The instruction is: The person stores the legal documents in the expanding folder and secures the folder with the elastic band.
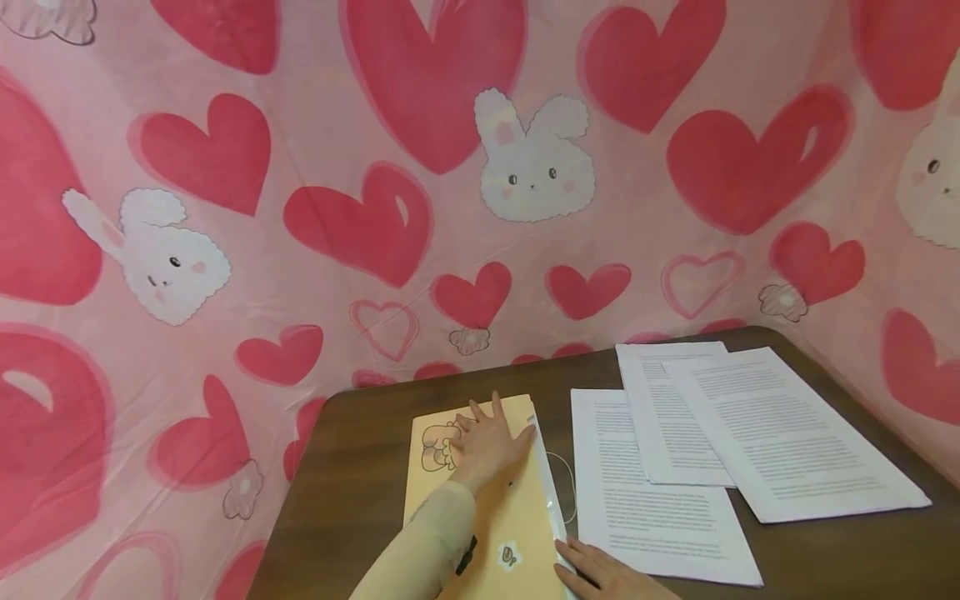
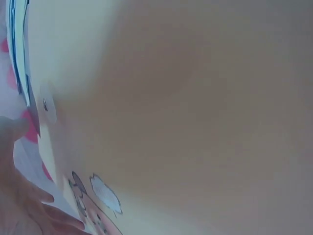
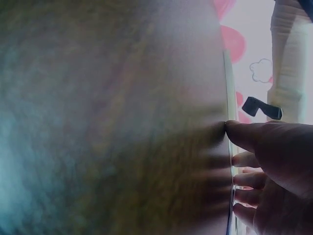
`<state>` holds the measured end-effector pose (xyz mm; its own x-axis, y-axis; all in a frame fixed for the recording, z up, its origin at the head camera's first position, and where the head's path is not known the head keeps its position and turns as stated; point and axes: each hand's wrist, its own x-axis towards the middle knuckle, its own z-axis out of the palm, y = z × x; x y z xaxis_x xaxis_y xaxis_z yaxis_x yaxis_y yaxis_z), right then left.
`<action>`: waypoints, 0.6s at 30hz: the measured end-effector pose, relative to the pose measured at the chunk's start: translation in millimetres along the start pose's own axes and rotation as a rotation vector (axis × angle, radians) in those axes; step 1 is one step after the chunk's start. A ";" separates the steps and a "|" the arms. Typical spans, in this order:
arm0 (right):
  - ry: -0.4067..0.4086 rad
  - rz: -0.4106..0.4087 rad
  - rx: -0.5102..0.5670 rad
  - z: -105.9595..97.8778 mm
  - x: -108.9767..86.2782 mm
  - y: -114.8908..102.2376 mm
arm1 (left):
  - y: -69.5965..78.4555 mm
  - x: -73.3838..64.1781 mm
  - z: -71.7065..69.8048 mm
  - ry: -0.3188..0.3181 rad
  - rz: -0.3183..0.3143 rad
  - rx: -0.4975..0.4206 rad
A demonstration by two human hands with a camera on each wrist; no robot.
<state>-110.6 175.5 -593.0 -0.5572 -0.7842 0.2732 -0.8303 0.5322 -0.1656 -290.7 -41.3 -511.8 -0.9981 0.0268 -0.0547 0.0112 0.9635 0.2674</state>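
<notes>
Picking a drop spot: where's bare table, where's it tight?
Bare: table left of the yellow folder, to the table's left edge; also in front of the rightmost sheets. Tight: between folder and leftmost sheets, with thin cord and right hand.

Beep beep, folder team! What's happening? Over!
Left grip spread over yellow folder. Right grip touching its right edge. Papers to its right, not covering it.

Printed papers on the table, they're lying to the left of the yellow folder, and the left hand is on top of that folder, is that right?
Not quite: the head view shows the printed papers on the table to the right of the yellow folder, with the left hand on top of it.
</notes>
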 end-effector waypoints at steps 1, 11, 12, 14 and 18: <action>0.008 -0.007 -0.009 0.3 -0.4 0.1 | 2.7 -0.9 -1.4 0.001 -0.005 0.005; -0.007 -0.012 -0.012 1.5 -1.8 1.6 | 16.9 0.3 2.0 -0.005 -0.037 0.098; -0.009 -0.014 -0.013 1.4 -1.6 1.7 | 18.0 0.3 2.1 -0.002 -0.037 0.104; -0.029 -0.005 -0.003 0.4 -0.8 1.6 | 21.0 -0.7 0.2 -0.003 -0.036 0.111; -0.082 0.034 0.041 -1.8 0.6 0.5 | 24.6 0.1 -1.3 -0.003 -0.022 0.117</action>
<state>-111.3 175.9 -591.1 -0.5833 -0.7901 0.1882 -0.8096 0.5471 -0.2125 -290.6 -17.9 -504.0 -0.9980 0.0060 -0.0626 -0.0036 0.9884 0.1520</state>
